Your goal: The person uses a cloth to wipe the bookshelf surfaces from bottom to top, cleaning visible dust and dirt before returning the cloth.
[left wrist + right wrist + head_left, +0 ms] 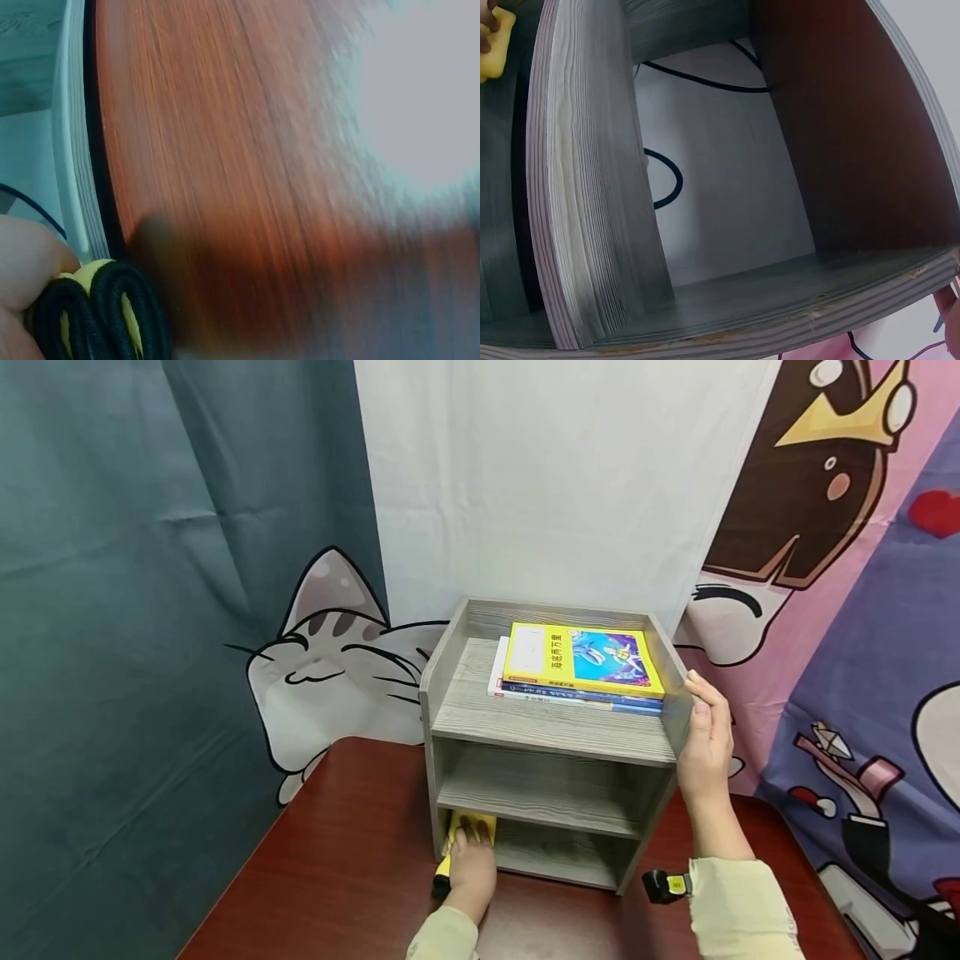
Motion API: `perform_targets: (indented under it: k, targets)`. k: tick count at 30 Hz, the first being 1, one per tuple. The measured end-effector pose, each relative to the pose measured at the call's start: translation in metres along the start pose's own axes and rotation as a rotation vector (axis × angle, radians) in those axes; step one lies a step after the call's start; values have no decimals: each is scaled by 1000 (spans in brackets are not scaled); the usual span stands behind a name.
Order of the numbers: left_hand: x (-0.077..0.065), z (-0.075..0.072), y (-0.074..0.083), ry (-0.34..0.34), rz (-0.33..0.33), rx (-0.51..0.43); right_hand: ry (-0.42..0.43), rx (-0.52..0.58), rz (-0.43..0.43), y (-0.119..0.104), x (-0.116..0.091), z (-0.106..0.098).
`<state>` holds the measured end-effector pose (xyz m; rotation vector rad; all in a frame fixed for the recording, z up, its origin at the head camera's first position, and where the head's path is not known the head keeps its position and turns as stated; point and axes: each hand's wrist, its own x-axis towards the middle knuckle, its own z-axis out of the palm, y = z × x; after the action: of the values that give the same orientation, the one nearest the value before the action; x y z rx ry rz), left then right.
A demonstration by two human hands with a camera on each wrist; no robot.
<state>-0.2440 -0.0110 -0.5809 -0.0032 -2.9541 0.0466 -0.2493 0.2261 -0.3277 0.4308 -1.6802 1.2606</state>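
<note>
A grey wood-grain shelf unit [551, 742] stands on the table. My left hand [473, 864] holds a folded yellow cloth [482, 821] with dark trim against the left end of its lowest board [558, 856]. The fingers lie over the cloth; in the left wrist view its folded black edge [101, 315] bulges beside the hand. My right hand [707, 739] grips the unit's right side panel [677, 714] near the top front. In the right wrist view only a bit of that hand shows at the right edge.
Several books [577, 660] lie stacked on the top board, a yellow one uppermost. The reddish-brown table [337, 860] extends to both sides. Behind the unit hangs a printed curtain [562, 485]. Through the unit's open back, dark cables [705, 79] show in the right wrist view.
</note>
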Motion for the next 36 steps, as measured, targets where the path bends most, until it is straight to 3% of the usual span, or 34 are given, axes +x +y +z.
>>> perform_targets:
  k: [7,16,23,29,33,36]
  targets:
    - [0,-2,20,-46,-11,17,-4,3,3,-2,-1,2]
    - [-4,-2,36,6,64,42,-23,-17,-18,-3,-3,2]
    - [-2,1,16,56,115,70,-29,-45,-26,-1,-2,-1]
    - [1,3,-12,69,95,109,-17,-48,-25,-4,-1,-4]
    - [-1,4,-16,69,107,78,-21,-44,-16,-4,-1,-4]
    - [-3,6,-10,91,76,44,-29,-34,-16,-4,-1,-3]
